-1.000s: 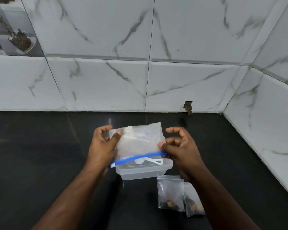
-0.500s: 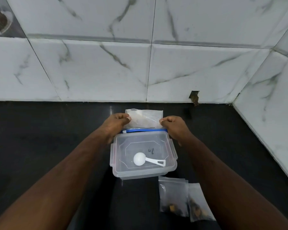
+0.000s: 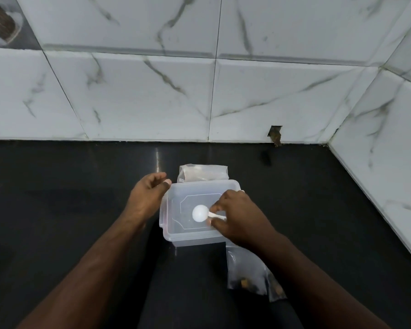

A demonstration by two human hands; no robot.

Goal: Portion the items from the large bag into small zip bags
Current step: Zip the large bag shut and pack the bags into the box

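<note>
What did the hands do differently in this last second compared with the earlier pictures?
Both hands let go of the large clear bag with the blue zip strip, which now lies behind the clear plastic box on the black counter. The right hand moved into the box and pinches the white plastic scoop; the left hand hovers by the box's corner. The box, scoop and two small filled zip bags stayed put.

From my feed, the large bag sits mostly hidden behind the clear container. My right hand covers the white scoop handle, and that forearm hides part of the small zip bags; their brown contents are too small to identify.
</note>
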